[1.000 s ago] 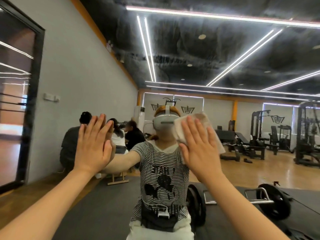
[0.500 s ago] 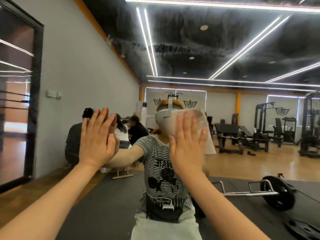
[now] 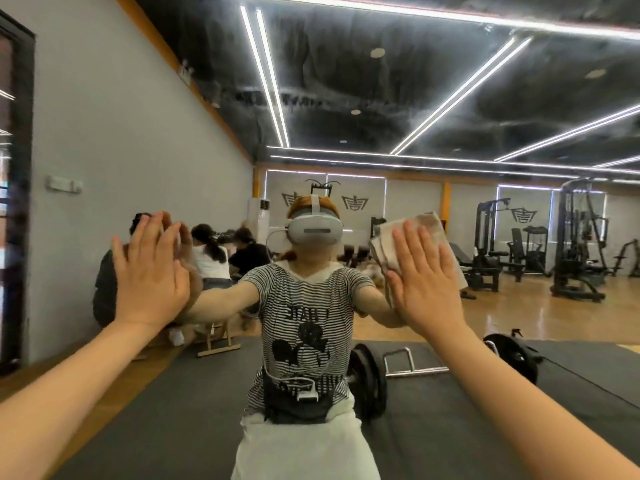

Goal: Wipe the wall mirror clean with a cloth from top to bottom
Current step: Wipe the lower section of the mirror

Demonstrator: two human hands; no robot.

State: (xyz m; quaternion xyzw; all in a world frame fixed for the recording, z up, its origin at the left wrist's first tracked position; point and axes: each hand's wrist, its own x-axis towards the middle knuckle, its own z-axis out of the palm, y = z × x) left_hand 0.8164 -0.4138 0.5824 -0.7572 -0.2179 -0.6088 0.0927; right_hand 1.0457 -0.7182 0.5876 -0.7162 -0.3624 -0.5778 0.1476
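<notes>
right hand: straight, spread fingers press cloth flat on wall mirror | left hand: fingers straight, flat on glass | shirt lettering mirrored, unreadable | dark frame far left

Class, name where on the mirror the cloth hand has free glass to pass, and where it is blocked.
Free: the mirror above both hands, between the left hand and the cloth under the right hand, and below them. Blocked: where the left hand lies flat.
</notes>
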